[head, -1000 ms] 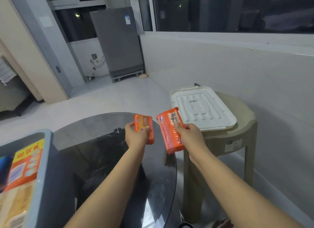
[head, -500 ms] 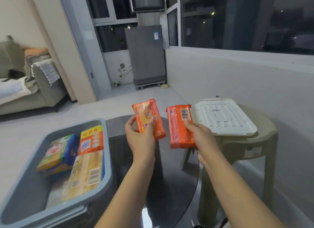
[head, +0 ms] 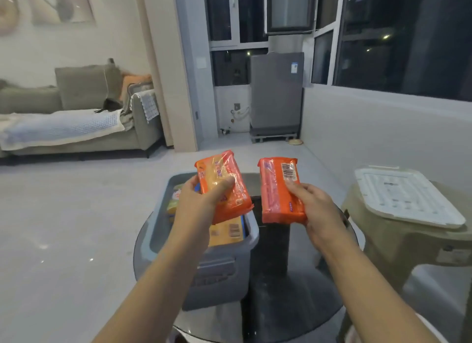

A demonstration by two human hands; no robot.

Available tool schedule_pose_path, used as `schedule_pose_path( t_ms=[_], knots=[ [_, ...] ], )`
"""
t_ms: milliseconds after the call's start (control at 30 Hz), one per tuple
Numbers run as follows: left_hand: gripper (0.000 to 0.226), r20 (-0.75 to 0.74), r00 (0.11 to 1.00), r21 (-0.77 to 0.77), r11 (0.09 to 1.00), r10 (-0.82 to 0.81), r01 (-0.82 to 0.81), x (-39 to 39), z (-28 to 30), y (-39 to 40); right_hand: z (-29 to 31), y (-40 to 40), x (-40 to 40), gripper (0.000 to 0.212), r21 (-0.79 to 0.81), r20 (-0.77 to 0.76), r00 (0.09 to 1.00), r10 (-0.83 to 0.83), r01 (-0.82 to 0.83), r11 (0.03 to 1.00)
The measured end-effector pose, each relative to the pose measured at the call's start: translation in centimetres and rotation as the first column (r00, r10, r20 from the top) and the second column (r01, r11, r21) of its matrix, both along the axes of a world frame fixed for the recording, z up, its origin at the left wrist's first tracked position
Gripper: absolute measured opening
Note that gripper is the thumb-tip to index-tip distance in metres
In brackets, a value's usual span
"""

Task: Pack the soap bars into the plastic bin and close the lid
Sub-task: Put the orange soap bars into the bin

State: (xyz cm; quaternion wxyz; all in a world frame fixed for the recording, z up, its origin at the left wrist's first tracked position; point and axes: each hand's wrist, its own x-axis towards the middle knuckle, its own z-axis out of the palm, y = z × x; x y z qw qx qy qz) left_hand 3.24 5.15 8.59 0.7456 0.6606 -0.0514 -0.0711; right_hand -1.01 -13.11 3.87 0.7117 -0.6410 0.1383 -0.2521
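Note:
My left hand (head: 198,204) grips an orange-wrapped soap bar (head: 224,184) and holds it above the grey plastic bin (head: 224,266). My right hand (head: 318,209) grips a second orange soap bar (head: 279,192), barcode side up, just right of the bin over the table. Inside the bin lie several boxed soap bars, among them a yellow one (head: 227,231), partly hidden by my left arm. The white lid (head: 406,197) lies flat on a stool at the right, apart from the bin.
The bin stands on a round dark glass table (head: 270,304). A beige plastic stool (head: 408,243) carries the lid at the right. A grey sofa (head: 76,122) stands at the far left, a grey appliance (head: 275,94) at the back by the windows.
My view has swung left, so the bin now sits under my left hand. Both hands have carried their soap bars leftward towards the bin and stay shut on them.

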Motion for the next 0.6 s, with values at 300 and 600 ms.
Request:
schedule_pose_path(
  t_ms=[300, 600],
  knots=[
    [0.032, 0.044, 0.999, 0.327, 0.945, -0.007, -0.008, 4.2, 0.0, 7.5, 0.5, 5.4, 2.0, 0.042, -0.046, 0.046, 0.993, 0.104, -0.102, 0.994],
    [0.056, 0.082, 0.967, 0.855, 0.516, -0.242, 0.057, 6.4, -0.3, 7.3, 0.7, 7.1, 3.2, 0.039, -0.125, 0.055, 0.995, 0.087, -0.08, 0.989]
  ],
)
